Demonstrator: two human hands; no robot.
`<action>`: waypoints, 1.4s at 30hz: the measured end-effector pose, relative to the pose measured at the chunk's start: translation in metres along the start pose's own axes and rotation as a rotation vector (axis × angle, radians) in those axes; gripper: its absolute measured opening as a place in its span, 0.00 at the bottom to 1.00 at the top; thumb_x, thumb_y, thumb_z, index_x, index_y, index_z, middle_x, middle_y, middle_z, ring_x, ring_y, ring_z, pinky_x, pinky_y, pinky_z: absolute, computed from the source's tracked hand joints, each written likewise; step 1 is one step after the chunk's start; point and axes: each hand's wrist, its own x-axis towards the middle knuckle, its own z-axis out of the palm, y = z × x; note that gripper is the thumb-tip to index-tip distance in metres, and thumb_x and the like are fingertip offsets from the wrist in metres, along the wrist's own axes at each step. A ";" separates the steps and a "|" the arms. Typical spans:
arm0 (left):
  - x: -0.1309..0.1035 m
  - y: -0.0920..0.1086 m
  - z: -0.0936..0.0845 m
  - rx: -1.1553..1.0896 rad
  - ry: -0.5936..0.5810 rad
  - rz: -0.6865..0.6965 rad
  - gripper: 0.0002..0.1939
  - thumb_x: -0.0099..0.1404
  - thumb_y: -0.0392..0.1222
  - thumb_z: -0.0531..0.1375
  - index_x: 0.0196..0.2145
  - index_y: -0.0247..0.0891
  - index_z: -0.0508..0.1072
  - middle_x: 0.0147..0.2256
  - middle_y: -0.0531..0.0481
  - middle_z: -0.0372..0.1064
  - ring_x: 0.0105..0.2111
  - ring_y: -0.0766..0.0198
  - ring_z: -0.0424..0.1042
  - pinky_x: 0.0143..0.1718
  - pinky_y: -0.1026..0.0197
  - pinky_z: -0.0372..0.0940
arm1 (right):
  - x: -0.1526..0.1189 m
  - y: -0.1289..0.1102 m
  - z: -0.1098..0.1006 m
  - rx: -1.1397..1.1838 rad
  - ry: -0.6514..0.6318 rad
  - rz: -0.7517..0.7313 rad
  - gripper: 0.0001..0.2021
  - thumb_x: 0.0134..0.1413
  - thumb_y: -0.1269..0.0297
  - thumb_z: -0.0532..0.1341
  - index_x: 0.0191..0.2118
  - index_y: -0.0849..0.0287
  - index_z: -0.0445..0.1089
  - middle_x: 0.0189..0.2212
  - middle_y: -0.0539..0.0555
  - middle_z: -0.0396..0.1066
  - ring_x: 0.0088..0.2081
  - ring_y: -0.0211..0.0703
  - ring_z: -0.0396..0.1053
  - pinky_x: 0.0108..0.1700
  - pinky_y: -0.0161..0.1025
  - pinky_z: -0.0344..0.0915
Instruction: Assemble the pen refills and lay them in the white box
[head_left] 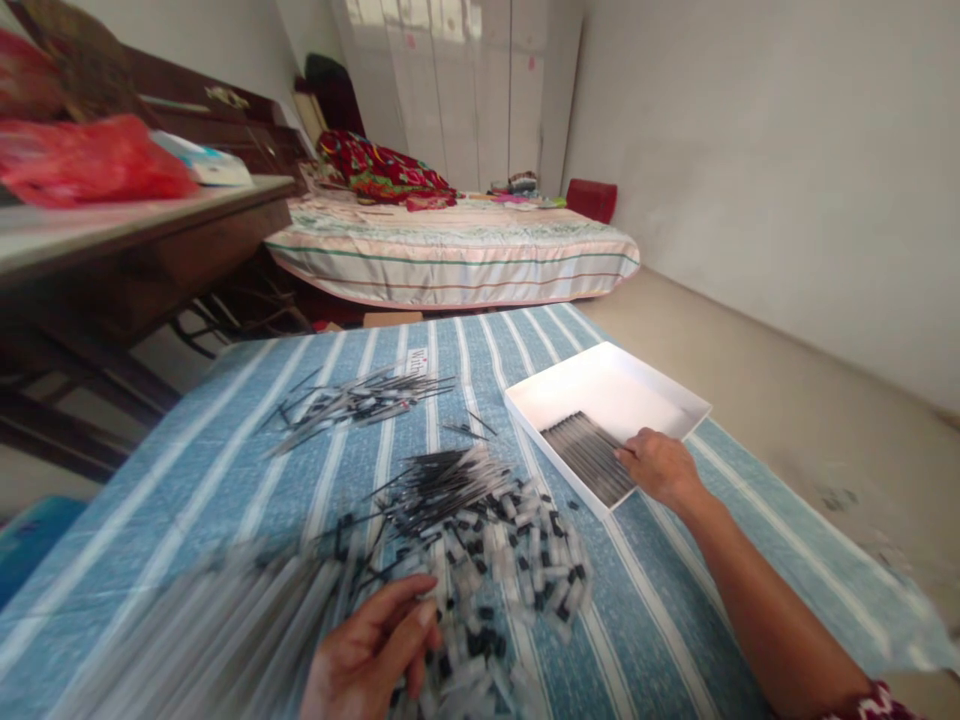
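A shallow white rectangular box (592, 385) lies by the right edge of the tabletop, which is covered with a blue cloth with white stripes (649, 620). In the part of the box toward the near edge, slim dark-grey, pen-like sticks (585, 455) lie side by side in one flat row; the rest of the floor is bare. The person's right hand (664, 468) reaches over the box's right side, its fingers bent together at the ends of the sticks; whether they pinch one or merely press on the row is unclear at this angle.

The left hand (379, 650) is near the middle of the near edge, fingers loosely curled, gripping nothing that shows. Just beside it spreads a heap of small clear and black plastic caps (551, 565). Beyond the caps lies a pile of thin black-and-grey rods (442, 490), with a looser pile of dark and translucent rods (367, 398) nearer the far edge. Long translucent tubes (217, 640), blurred, fill the near left corner.

The step in hand looks like placing or evening up sticks in the row. The next move would call for light fingertips, keeping each stick parallel to its neighbours.
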 end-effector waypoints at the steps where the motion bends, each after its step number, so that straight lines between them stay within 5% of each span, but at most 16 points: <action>1: 0.000 0.000 0.000 -0.002 -0.004 0.001 0.15 0.47 0.47 0.63 0.32 0.36 0.74 0.16 0.56 0.67 0.13 0.71 0.59 0.16 0.67 0.57 | 0.000 0.000 0.001 0.001 -0.004 -0.002 0.19 0.59 0.59 0.47 0.35 0.59 0.74 0.36 0.59 0.70 0.37 0.47 0.69 0.35 0.38 0.57; 8: -0.001 0.000 -0.002 0.006 0.004 0.036 0.14 0.48 0.46 0.62 0.32 0.35 0.73 0.17 0.56 0.67 0.12 0.72 0.59 0.16 0.68 0.56 | -0.001 0.007 0.006 0.026 0.017 -0.009 0.18 0.58 0.58 0.48 0.34 0.60 0.74 0.35 0.59 0.71 0.34 0.47 0.69 0.32 0.37 0.56; 13: 0.001 -0.002 -0.005 0.050 0.000 0.057 0.14 0.49 0.45 0.61 0.33 0.35 0.73 0.18 0.56 0.67 0.13 0.72 0.60 0.17 0.67 0.57 | -0.014 -0.006 0.001 0.154 0.341 -0.035 0.15 0.56 0.59 0.51 0.31 0.60 0.73 0.30 0.57 0.71 0.31 0.44 0.68 0.32 0.37 0.56; 16: 0.001 -0.005 -0.005 0.104 0.055 0.104 0.13 0.50 0.45 0.61 0.33 0.36 0.72 0.18 0.57 0.67 0.13 0.72 0.59 0.16 0.68 0.57 | -0.030 -0.038 -0.003 0.336 0.470 -0.277 0.14 0.57 0.61 0.51 0.29 0.60 0.71 0.27 0.55 0.70 0.31 0.42 0.67 0.34 0.35 0.58; 20: 0.006 -0.015 -0.008 0.226 0.083 0.176 0.15 0.51 0.47 0.60 0.35 0.36 0.72 0.18 0.56 0.67 0.14 0.70 0.62 0.16 0.67 0.59 | -0.051 -0.095 -0.007 0.447 0.363 -0.587 0.13 0.58 0.65 0.50 0.29 0.60 0.70 0.26 0.53 0.69 0.31 0.40 0.66 0.36 0.34 0.57; 25: 0.014 -0.025 -0.020 0.340 0.181 0.279 0.17 0.54 0.49 0.58 0.38 0.35 0.72 0.22 0.53 0.71 0.20 0.65 0.69 0.20 0.66 0.64 | -0.063 -0.141 -0.009 0.314 0.131 -0.629 0.09 0.56 0.68 0.52 0.31 0.58 0.69 0.27 0.53 0.73 0.30 0.42 0.69 0.32 0.35 0.57; 34: 0.018 -0.030 -0.030 0.573 0.279 0.420 0.15 0.58 0.45 0.55 0.39 0.34 0.72 0.34 0.46 0.74 0.33 0.60 0.73 0.36 0.60 0.68 | -0.066 -0.153 -0.005 0.111 -0.086 -0.544 0.11 0.57 0.65 0.50 0.38 0.57 0.70 0.29 0.58 0.75 0.32 0.49 0.73 0.31 0.37 0.60; 42: 0.017 -0.026 -0.029 0.737 0.290 0.571 0.11 0.60 0.41 0.53 0.35 0.35 0.73 0.32 0.47 0.73 0.32 0.62 0.73 0.36 0.62 0.67 | -0.070 -0.153 -0.009 0.097 -0.140 -0.511 0.11 0.57 0.64 0.51 0.40 0.59 0.68 0.30 0.60 0.75 0.33 0.49 0.73 0.32 0.37 0.61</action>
